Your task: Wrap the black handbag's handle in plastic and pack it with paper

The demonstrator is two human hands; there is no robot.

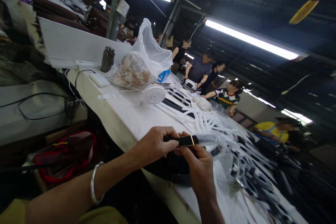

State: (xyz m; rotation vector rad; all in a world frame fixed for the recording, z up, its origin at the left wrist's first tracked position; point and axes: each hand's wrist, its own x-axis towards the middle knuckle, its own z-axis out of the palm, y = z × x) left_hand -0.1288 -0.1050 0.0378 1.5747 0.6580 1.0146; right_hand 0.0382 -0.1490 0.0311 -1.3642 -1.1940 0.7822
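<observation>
In the lower centre of the frame, the left hand (157, 145) was closed round one end of a black strap (183, 140) with a gold-coloured tip. The right hand (201, 168) pinched the same strap from below, its fingers curled tight on it. The strap was held level just above the near edge of the white table (131, 119), its gold end touching a crumpled clear plastic sleeve (217, 140). The work in hand looked like the strap being eased at the sleeve's mouth, though whether in or out could not be told. Any next move seemed to call for a firm pinch on the strap and a free finger to hold the film. A silver bangle (96, 187) sat on the left wrist. Beyond, mid-frame, lay a small white fan (153, 94), a bag of tan pieces (133, 71), a metal flask (107, 59) and a spread of white straps (199, 119). Other people (201, 68) worked at the far end.
</observation>
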